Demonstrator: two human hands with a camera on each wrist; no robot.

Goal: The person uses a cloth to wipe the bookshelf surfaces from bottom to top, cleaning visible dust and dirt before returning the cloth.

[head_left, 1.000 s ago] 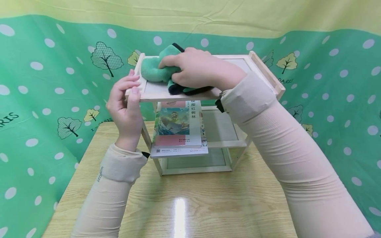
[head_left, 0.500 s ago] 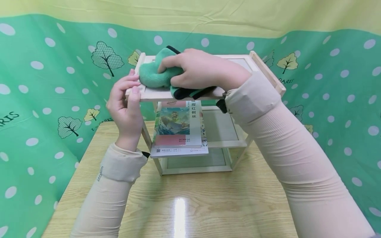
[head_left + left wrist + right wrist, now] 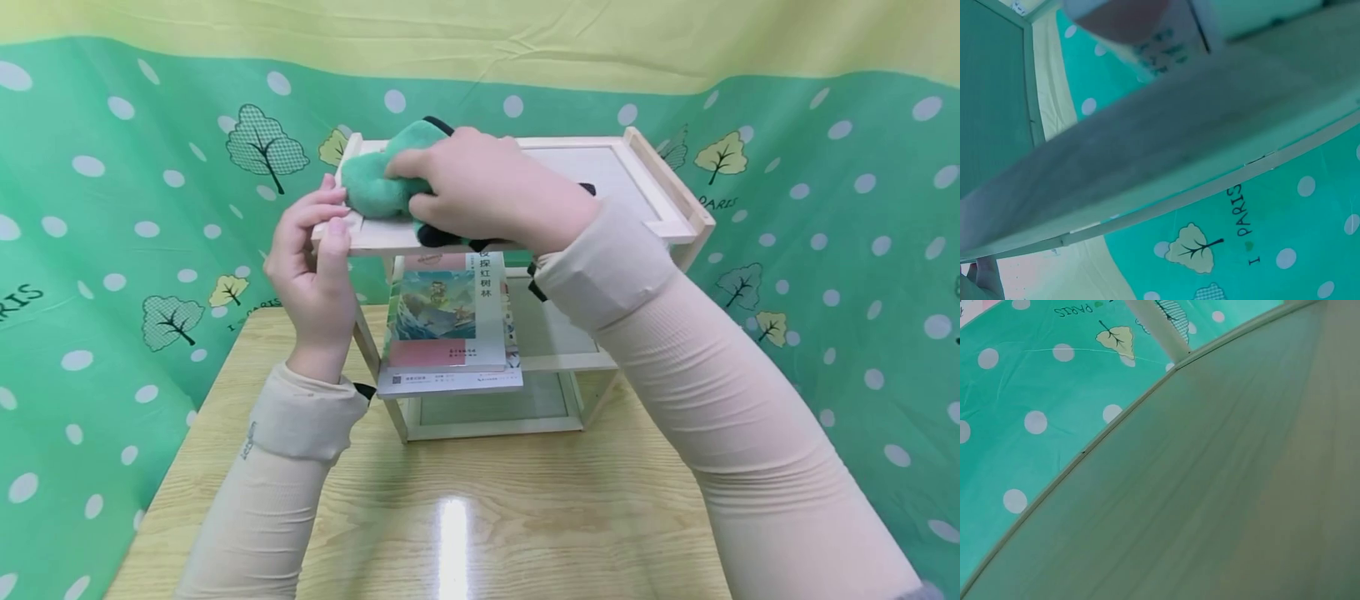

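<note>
My right hand [image 3: 487, 183] grips a soft green plush thing [image 3: 378, 183] with black parts, perhaps a stuffed toy, on the top tier of a small pale wooden shelf rack [image 3: 660, 227]. Much of the plush is hidden under that hand; a black tip shows beyond the wrist. At the rack's front left corner, my left hand [image 3: 311, 258] holds the top frame, thumb on the front and fingers along the side. Only a bit of the left hand [image 3: 984, 281] shows in the left wrist view. The right wrist view shows a rack panel [image 3: 1179, 487] but no hand.
Stacked books [image 3: 442, 325] lie on the rack's middle tier at the left, jutting past its front edge. The rack stands on a wood-grain table [image 3: 540, 508]. A green and yellow patterned curtain [image 3: 810, 217] hangs behind and at both sides.
The right hand and the plush have shifted left and slightly toward the front on the top tier. A black tip now shows right of the hand. The left hand keeps its hold.
</note>
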